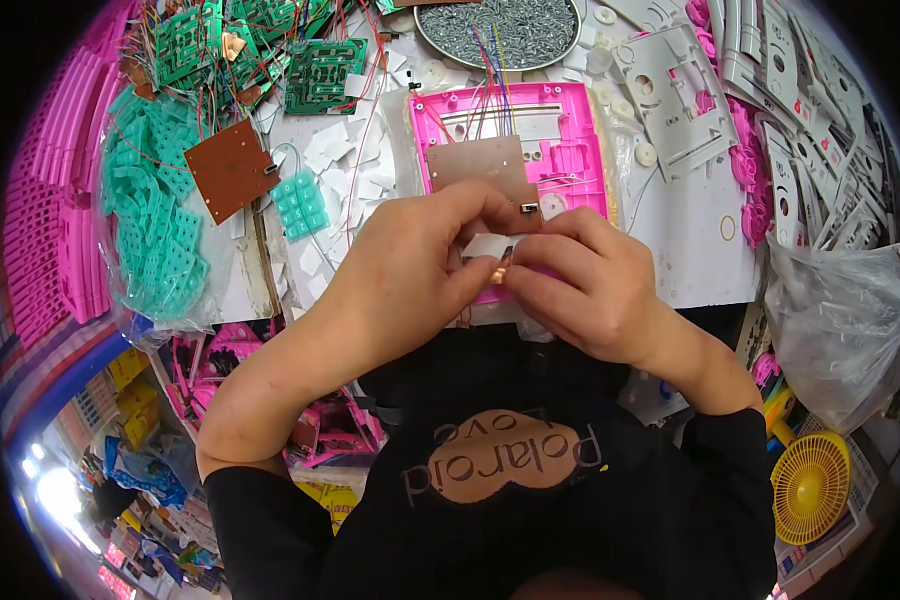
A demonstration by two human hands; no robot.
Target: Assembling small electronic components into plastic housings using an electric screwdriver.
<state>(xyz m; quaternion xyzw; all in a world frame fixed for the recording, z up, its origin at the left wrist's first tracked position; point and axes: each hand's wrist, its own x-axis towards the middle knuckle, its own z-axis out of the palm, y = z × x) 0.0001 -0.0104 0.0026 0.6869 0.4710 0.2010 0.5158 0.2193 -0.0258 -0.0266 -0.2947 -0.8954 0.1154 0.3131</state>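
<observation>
Above the white counter [705, 240], the left hand [400, 260] pinches a small flat white piece [487, 245], crosswise toward the right hand [590, 275], whose grip is hidden; a rectangular pink plastic casing [573, 110] lies beneath and beyond.

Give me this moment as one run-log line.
left hand: at small white piece | right hand: close beside it | grips: partly hidden | pink casing: beneath hands | brown board: over casing

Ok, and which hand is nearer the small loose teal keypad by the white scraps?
Left. The left hand is to the right of the teal keypad, not touching it; the right hand is farther right, at the pink casing's near side.
</observation>
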